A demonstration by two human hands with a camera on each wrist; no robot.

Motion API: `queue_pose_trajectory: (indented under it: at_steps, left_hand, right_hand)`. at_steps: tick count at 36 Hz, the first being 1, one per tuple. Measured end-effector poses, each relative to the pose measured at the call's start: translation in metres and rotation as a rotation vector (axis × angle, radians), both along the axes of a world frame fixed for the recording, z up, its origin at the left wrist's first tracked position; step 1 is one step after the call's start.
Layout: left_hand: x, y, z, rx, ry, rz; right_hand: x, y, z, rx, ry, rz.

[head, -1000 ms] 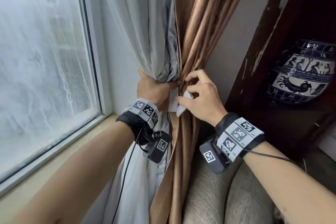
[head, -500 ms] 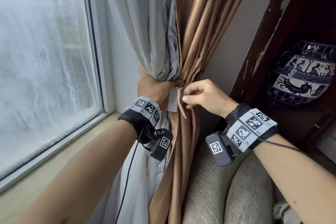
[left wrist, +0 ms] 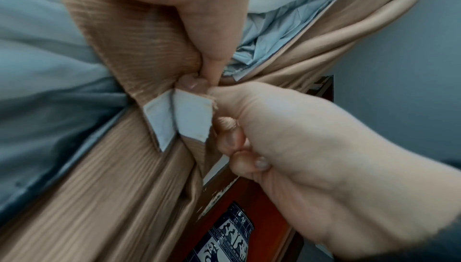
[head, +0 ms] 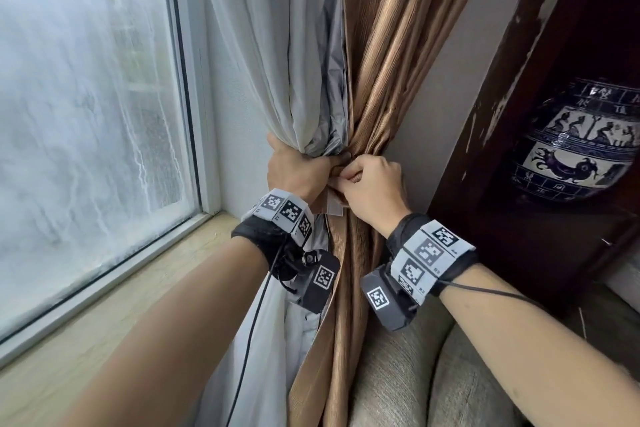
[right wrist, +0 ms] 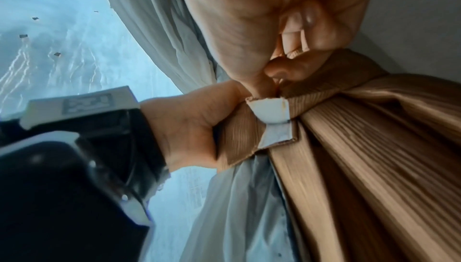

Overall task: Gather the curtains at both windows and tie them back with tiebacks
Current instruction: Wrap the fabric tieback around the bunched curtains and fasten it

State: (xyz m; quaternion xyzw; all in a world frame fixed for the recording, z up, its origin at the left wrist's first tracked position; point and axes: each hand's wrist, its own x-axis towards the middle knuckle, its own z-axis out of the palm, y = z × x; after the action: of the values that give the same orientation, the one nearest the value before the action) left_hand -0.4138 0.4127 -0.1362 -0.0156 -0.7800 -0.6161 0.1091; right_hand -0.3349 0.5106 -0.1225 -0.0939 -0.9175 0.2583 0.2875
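Observation:
A ribbed tan curtain and a pale grey sheer curtain hang gathered into one bunch beside the window. My left hand grips the bunch together with the tan tieback band, whose two white-backed ends stick out below my fingers. My right hand is curled against the left one and pinches the tieback's end at the front of the bunch. How the two ends are joined is hidden by my fingers.
The frosted window and its stone sill lie to the left. A dark wooden cabinet holding a blue-and-white patterned vase stands close on the right. A grey cushioned seat sits below the curtains.
My right hand has closed from spread fingers into a fist and moved up against the left hand at the gathered point. The tieback's white ends have come together.

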Motion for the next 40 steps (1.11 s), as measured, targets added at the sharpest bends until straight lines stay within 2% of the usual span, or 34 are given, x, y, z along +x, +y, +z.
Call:
queue_pose_trajectory:
  at_steps: [3, 8, 10, 15, 18, 20, 23, 24, 29, 34, 36, 40]
  left_hand:
    - [-0.003, -0.001, -0.001, 0.014, -0.029, -0.032]
    - [-0.010, -0.011, -0.004, 0.066, -0.032, -0.185]
    - [-0.011, -0.014, -0.005, 0.055, -0.013, -0.200]
    - [-0.009, -0.017, -0.004, 0.026, 0.047, -0.111]
    - [-0.010, -0.015, -0.004, -0.001, 0.065, -0.092]
    - [-0.010, -0.014, -0.003, -0.003, 0.061, -0.079]
    - [-0.010, -0.010, 0.000, 0.005, 0.062, -0.067]
    - [-0.010, -0.009, 0.000, 0.006, 0.061, -0.064]
    - [-0.009, -0.007, 0.002, 0.018, 0.049, -0.046]
    - [-0.009, -0.006, -0.001, 0.045, 0.051, -0.017]
    - [-0.008, -0.007, -0.003, 0.048, 0.063, -0.021]
    - [-0.010, -0.011, -0.006, 0.029, 0.090, -0.048]
  right_hand:
    - [-0.005, -0.003, -0.001, 0.027, -0.030, -0.034]
    - [-0.017, 0.001, -0.011, 0.028, -0.008, -0.037]
    - [-0.016, -0.001, -0.016, 0.026, 0.059, 0.016]
    - [-0.002, 0.004, -0.037, 0.110, 0.336, 0.191]
    - [0.008, 0.014, -0.038, 0.129, 0.413, 0.246]
    - [0.012, 0.023, -0.036, 0.180, 0.359, 0.280]
    - [0.013, 0.036, -0.038, 0.233, 0.154, 0.338]
    - [0.012, 0.039, -0.041, 0.251, 0.135, 0.331]
    - [0.008, 0.046, -0.048, 0.389, 0.313, 0.210]
    - [0.020, 0.030, -0.046, 0.480, 0.473, 0.296]
    - [0.019, 0.023, -0.049, 0.521, 0.480, 0.331]
    - [0.006, 0.012, -0.059, 0.582, 0.372, 0.333]
